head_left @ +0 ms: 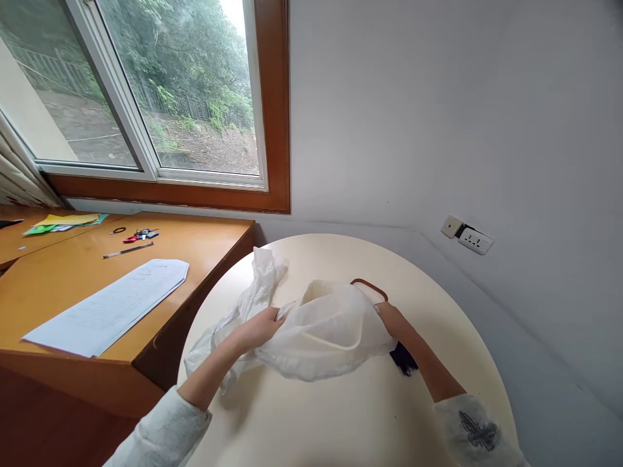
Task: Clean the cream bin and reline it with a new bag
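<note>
A sheer white bag [326,331] is spread between my two hands above the round table. A pale cream strip curves across its front. My left hand [263,326] is closed on the bag's left edge, fingers partly hidden by the fabric. On the opposite side, my right hand [389,319] grips the bag's right edge. Behind that hand, a reddish-brown loop [372,287] sticks out. A crumpled white plastic bag [260,285] lies at the left, partly behind my left forearm. Under my right wrist rests a small dark navy item [403,359], whose kind I cannot make out.
The round cream table [311,421] stands against the wall. To its left is a wooden desk [214,253] with papers [111,305], a pen [128,250], keys [141,236] and coloured sheets [68,222]. A wall socket [476,240] is at the right.
</note>
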A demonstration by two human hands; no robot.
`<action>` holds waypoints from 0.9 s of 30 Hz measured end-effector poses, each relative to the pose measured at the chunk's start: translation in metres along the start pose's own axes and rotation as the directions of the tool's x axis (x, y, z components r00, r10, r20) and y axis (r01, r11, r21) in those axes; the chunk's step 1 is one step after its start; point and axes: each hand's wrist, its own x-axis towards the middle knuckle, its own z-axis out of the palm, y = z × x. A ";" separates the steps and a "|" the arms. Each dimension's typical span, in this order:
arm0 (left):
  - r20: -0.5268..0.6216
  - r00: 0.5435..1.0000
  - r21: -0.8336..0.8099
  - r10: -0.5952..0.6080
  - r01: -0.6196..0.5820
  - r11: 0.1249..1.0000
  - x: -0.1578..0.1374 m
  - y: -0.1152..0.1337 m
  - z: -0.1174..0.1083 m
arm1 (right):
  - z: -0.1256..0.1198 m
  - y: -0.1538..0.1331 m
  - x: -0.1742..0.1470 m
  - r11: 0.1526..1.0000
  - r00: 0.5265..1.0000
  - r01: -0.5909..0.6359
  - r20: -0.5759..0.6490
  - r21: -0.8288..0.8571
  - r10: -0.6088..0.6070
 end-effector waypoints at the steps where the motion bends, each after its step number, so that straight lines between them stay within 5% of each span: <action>1: 0.021 1.000 0.043 -0.007 0.007 0.999 -0.001 0.003 0.000 | 0.002 -0.002 -0.003 0.998 1.000 -0.006 0.009 -0.061 0.006; 6: 0.036 0.995 0.392 0.092 -0.099 0.915 -0.011 0.015 -0.001 | 0.007 -0.013 -0.016 0.957 1.000 0.005 -0.014 -0.292 -0.009; 11: 0.041 0.974 0.459 0.221 -0.215 0.862 -0.029 0.023 -0.002 | -0.001 -0.017 -0.021 0.935 0.996 0.066 -0.040 -0.348 -0.085; 16: 0.075 0.925 0.487 0.372 -0.359 0.796 -0.052 0.032 0.003 | -0.027 -0.032 -0.032 0.988 0.956 0.144 -0.250 -0.063 -0.155; 19: 0.149 0.934 0.550 0.326 -0.352 0.757 -0.062 0.029 0.007 | -0.037 -0.049 -0.050 0.965 0.986 0.163 -0.078 0.206 -0.150; 22: 0.200 0.920 0.613 0.338 -0.387 0.689 -0.066 0.020 0.014 | -0.036 -0.064 -0.068 0.958 0.962 0.193 0.154 0.210 -0.227; 27: 0.357 0.800 0.641 0.482 -0.585 0.496 -0.069 0.011 0.019 | -0.030 -0.068 -0.084 0.966 0.955 0.218 0.172 0.142 -0.241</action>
